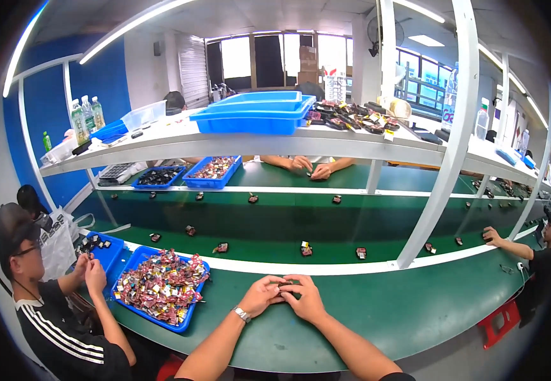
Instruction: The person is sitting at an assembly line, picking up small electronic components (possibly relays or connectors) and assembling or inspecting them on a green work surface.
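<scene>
My left hand (261, 296), a metal watch on its wrist, and my right hand (305, 300) meet over the near edge of the green bench. Pinched between the fingertips of both is a small dark part (284, 285), largely covered by the fingers, so its exact kind does not show. To the left of my hands stands a blue tray (183, 327) heaped with small red, yellow and silvery pieces (160, 286). Just beyond my hands, small black-and-red parts lie on the green conveyor belt, one with a yellow-white tab (306, 248).
A white rail (345, 270) and a slanted white post (432, 146) divide bench from belt. A person (53, 286) sits at left beside another blue tray (107, 254); a co-worker's hand (492, 237) reaches in at right. Overhead, a shelf (351, 147) carries blue bins (250, 117).
</scene>
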### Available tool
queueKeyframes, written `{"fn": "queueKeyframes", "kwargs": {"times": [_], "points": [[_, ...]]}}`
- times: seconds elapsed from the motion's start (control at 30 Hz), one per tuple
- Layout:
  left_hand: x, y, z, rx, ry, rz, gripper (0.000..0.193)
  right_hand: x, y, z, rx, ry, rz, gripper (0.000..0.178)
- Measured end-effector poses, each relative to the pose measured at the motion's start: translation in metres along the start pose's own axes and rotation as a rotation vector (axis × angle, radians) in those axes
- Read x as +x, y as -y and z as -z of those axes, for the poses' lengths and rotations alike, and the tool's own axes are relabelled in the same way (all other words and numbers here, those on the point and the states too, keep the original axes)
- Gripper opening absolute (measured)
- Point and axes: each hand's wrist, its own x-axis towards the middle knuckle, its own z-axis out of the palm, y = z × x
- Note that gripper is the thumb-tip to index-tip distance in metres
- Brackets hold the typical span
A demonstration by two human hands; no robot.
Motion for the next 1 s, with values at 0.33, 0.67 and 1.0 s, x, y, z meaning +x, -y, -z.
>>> {"fn": "queueKeyframes", "kwargs": {"times": [0.33, 0.67, 1.0], "points": [[-0.012, -0.002, 0.0, 0.07, -0.127, -0.117, 0.025, -0.001, -0.005, -0.023, 0.165, 0.014, -0.009, 0.018], [-0.002, 0.001, -0.005, -0.044, 0.01, -0.027, 0.027, -0.002, 0.012, 0.003, -0.034, -0.091, 0.036, 0.02], [-0.011, -0.003, 0.003, -0.054, 0.005, -0.069, 0.024, 0.003, 0.015, -0.008, -0.002, -0.075, 0.059, 0.018]]}}
